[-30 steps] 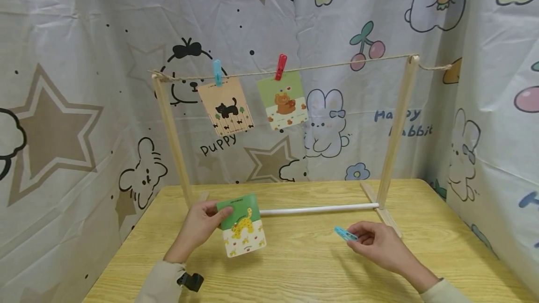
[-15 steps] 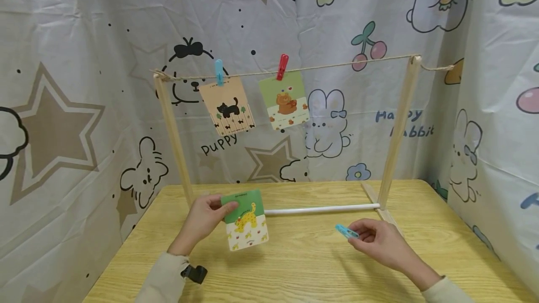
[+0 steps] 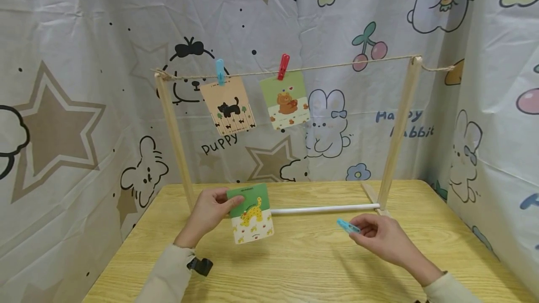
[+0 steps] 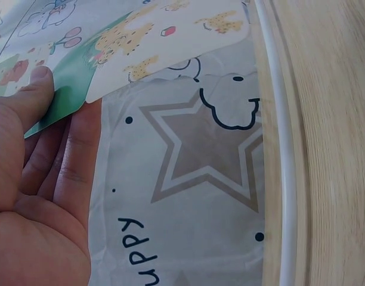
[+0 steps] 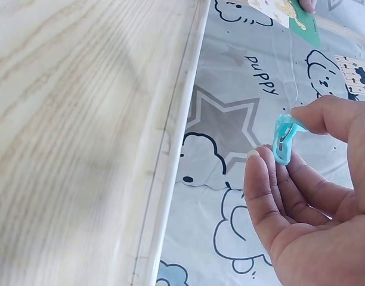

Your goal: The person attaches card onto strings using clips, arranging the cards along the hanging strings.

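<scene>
My left hand (image 3: 210, 214) pinches a green and white card (image 3: 251, 219) with a yellow spotted leopard by its upper left corner, above the table. In the left wrist view the thumb lies on the card's green part (image 4: 72, 83). At the right, my right hand (image 3: 381, 237) holds a light blue clothespin (image 3: 348, 226) between thumb and fingers, apart from the card. Behind them a twine line (image 3: 345, 64) carries two cards. A blue clothespin (image 3: 220, 71) holds the black cat card (image 3: 229, 106); a red clothespin (image 3: 284, 67) holds the green bear card (image 3: 286, 102).
The twine runs between a left wooden post (image 3: 174, 134) and a right wooden post (image 3: 400, 130). Low between the posts lies a white rod (image 3: 324, 210). A printed curtain (image 3: 337, 27) surrounds the wooden table (image 3: 294, 270) at the back and sides.
My left hand has carried the leopard card up and slightly to the right. The right hand with its clothespin has risen slightly. Both hung cards stay in place.
</scene>
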`<action>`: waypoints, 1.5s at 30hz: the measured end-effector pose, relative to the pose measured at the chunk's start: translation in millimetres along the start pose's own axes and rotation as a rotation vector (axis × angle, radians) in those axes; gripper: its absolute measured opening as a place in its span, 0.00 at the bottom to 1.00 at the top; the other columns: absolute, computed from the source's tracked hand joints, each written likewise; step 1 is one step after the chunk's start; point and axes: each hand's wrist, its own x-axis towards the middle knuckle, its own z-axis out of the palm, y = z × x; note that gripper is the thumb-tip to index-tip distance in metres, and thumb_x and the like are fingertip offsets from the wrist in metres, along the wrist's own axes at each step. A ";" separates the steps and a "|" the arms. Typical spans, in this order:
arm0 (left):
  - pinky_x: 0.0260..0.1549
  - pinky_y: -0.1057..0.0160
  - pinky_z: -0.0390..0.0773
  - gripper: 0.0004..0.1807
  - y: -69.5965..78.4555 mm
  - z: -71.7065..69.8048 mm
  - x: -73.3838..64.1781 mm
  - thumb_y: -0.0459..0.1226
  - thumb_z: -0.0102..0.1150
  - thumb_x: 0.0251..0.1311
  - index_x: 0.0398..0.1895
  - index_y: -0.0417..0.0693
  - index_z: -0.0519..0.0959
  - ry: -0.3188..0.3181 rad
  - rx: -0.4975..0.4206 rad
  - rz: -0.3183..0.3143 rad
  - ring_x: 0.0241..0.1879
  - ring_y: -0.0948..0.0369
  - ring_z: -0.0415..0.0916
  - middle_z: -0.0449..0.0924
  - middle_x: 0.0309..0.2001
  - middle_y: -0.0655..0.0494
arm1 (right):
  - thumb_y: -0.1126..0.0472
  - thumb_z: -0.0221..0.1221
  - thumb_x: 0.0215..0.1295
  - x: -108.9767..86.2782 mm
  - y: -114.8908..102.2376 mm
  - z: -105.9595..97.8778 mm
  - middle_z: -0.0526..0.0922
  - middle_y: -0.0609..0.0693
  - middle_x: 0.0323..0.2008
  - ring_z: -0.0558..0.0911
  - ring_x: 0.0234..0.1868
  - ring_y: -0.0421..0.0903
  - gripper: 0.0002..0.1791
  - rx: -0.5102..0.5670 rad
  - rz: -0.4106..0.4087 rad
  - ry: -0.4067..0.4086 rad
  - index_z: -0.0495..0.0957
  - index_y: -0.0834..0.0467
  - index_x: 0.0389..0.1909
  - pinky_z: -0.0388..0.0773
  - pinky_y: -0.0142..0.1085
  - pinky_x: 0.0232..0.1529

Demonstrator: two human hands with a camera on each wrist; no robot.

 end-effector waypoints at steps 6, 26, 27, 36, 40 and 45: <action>0.33 0.49 0.86 0.14 0.8 0.1 1.6 0.50 0.70 0.64 0.35 0.49 0.89 -0.003 -0.028 -0.013 0.30 0.57 0.85 0.88 0.29 0.55 | 0.54 0.71 0.65 3.2 -2.8 -2.8 0.87 0.48 0.37 0.84 0.36 0.38 0.17 -0.002 0.018 0.023 0.85 0.61 0.49 0.83 0.32 0.36; 0.31 0.54 0.85 0.15 7.6 1.2 9.4 0.53 0.70 0.64 0.42 0.53 0.90 -0.010 -0.042 0.010 0.30 0.54 0.86 0.88 0.30 0.56 | 0.56 0.71 0.66 10.1 -14.7 -6.0 0.86 0.48 0.37 0.84 0.35 0.39 0.15 -0.014 -0.013 0.083 0.85 0.59 0.49 0.83 0.32 0.35; 0.31 0.55 0.85 0.15 8.1 1.4 9.8 0.52 0.70 0.64 0.43 0.53 0.90 -0.010 -0.042 0.009 0.30 0.55 0.86 0.88 0.30 0.56 | 0.56 0.71 0.66 10.4 -15.0 -6.4 0.87 0.48 0.37 0.84 0.35 0.39 0.16 -0.015 -0.014 0.086 0.85 0.59 0.50 0.83 0.32 0.35; 0.17 0.65 0.62 0.20 13.6 2.9 13.6 0.54 0.70 0.63 0.23 0.50 0.83 0.008 0.006 0.028 0.17 0.63 0.61 0.75 0.17 0.53 | 0.57 0.71 0.66 13.2 -19.9 -12.3 0.87 0.48 0.37 0.85 0.35 0.40 0.15 -0.031 -0.028 0.109 0.85 0.60 0.49 0.84 0.33 0.35; 0.19 0.64 0.70 0.17 15.9 5.1 17.7 0.53 0.70 0.63 0.29 0.51 0.87 0.000 -0.001 0.026 0.19 0.62 0.70 0.81 0.21 0.55 | 0.56 0.71 0.66 14.3 -23.0 -15.4 0.87 0.47 0.37 0.85 0.36 0.39 0.14 -0.044 -0.034 0.132 0.85 0.58 0.48 0.83 0.32 0.36; 0.26 0.60 0.80 0.14 19.6 8.6 22.0 0.53 0.70 0.63 0.38 0.53 0.90 -0.009 -0.005 0.021 0.26 0.55 0.82 0.87 0.27 0.57 | 0.55 0.71 0.67 15.3 -26.2 -18.3 0.87 0.48 0.38 0.85 0.36 0.39 0.15 -0.050 -0.031 0.152 0.85 0.58 0.49 0.83 0.32 0.36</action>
